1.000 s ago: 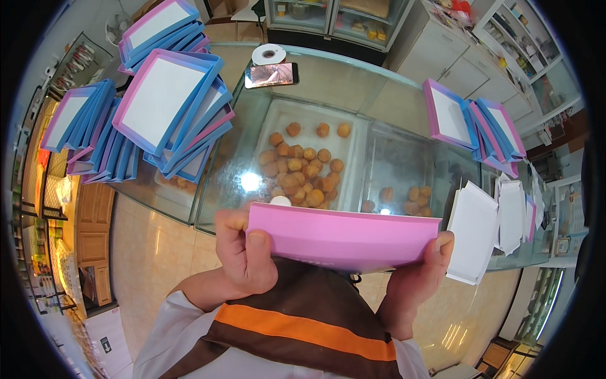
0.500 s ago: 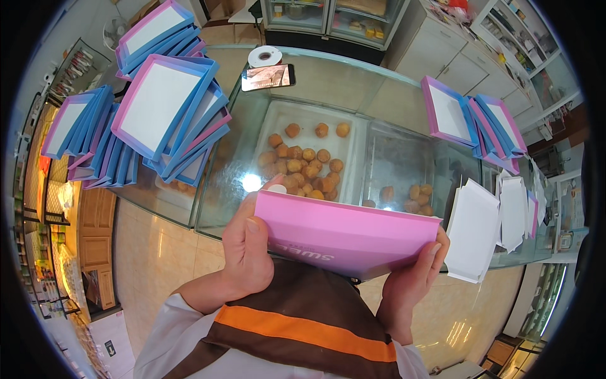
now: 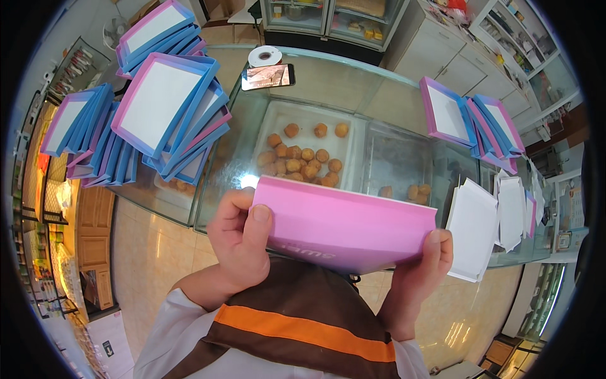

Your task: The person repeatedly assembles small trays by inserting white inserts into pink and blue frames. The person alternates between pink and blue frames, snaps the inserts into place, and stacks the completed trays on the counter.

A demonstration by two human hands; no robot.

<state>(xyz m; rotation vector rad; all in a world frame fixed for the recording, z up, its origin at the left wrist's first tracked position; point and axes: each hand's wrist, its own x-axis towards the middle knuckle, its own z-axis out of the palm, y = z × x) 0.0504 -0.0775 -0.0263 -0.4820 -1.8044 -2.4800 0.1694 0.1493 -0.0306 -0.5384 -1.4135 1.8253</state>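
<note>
A pink cardboard box piece is held up between my two hands, its broad face tilted toward me and pale print along its lower part. My left hand grips its left end, thumb on the near face and fingers behind. At the right end, my right hand pinches the side edge with the thumb in front; its other fingers are partly hidden. Beyond the cardboard, round brown pastry balls lie in a white tray seen through the glass counter. The piece hides the near part of the tray.
Stacked blue-and-pink box trays stand at the left, with more box trays at the far right. White folded cardboard lies right of my right hand. A phone and a ribbon roll rest on the glass counter.
The pink cardboard has risen slightly away from me, covering more of the tray and pastries. Both hands moved with it and still grip its ends.
</note>
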